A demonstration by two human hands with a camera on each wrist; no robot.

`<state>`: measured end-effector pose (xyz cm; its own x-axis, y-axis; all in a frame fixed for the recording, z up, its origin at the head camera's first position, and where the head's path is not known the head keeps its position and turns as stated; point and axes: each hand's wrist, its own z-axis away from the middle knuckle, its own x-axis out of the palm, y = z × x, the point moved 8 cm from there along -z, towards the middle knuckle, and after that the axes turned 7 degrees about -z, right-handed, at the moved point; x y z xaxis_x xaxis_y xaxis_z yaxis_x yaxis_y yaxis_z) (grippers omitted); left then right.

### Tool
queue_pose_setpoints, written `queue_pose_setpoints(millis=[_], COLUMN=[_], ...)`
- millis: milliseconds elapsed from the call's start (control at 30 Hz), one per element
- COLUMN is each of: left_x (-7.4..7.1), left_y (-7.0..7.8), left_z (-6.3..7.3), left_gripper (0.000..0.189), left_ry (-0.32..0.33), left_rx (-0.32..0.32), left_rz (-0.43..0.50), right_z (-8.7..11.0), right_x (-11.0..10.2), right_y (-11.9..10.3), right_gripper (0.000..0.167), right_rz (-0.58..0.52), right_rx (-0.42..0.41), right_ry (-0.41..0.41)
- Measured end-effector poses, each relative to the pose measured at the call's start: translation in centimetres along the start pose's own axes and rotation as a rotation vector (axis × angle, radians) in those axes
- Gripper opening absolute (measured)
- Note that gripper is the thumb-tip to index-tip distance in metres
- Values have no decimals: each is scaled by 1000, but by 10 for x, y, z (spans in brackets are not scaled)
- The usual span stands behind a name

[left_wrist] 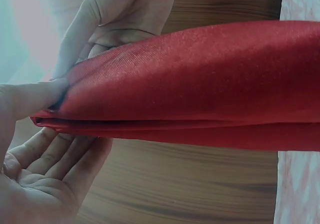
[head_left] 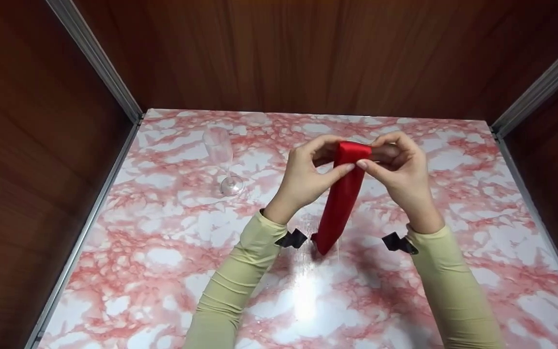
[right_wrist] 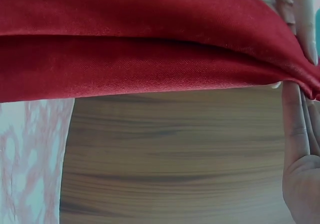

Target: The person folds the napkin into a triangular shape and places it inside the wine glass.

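Observation:
A folded strip of shiny red cloth (head_left: 341, 208) hangs above the table from both hands. My left hand (head_left: 308, 169) pinches its upper left edge, thumb in front and fingers behind. On the upper right edge, my right hand (head_left: 407, 169) pinches in the same way, the thumb tips almost meeting. Long lengthwise folds run along the red cloth (left_wrist: 200, 79) in the left wrist view. The right wrist view shows the cloth (right_wrist: 130, 67) drawn in to a narrow gather at the fingers. The lower end of the strip is pointed.
A clear stemmed glass (head_left: 232, 185) stands upright on the table, left of the hands. The tabletop (head_left: 162, 257) has a red and white marbled pattern. Dark wood panels (head_left: 279, 53) with metal edge strips enclose its back and sides.

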<state>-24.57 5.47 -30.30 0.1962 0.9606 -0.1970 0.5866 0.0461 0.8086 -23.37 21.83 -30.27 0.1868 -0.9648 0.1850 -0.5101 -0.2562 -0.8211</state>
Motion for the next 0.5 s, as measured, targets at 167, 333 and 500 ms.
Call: queue_pose_setpoints(millis=[167, 333, 500], left_x=[-1, -4, -6], left_y=[1, 3, 5], left_z=[0, -2, -4], left_gripper=[32, 33, 33], left_ry=[24, 55, 70], left_rx=[4, 3, -10], left_rz=[25, 30, 26], right_z=[2, 6, 9], right_x=[0, 4, 4], right_y=[3, 10, 16], right_gripper=[31, 31, 24], right_rz=[8, 28, 64], right_rx=[31, 68, 90], right_ry=[1, -40, -42])
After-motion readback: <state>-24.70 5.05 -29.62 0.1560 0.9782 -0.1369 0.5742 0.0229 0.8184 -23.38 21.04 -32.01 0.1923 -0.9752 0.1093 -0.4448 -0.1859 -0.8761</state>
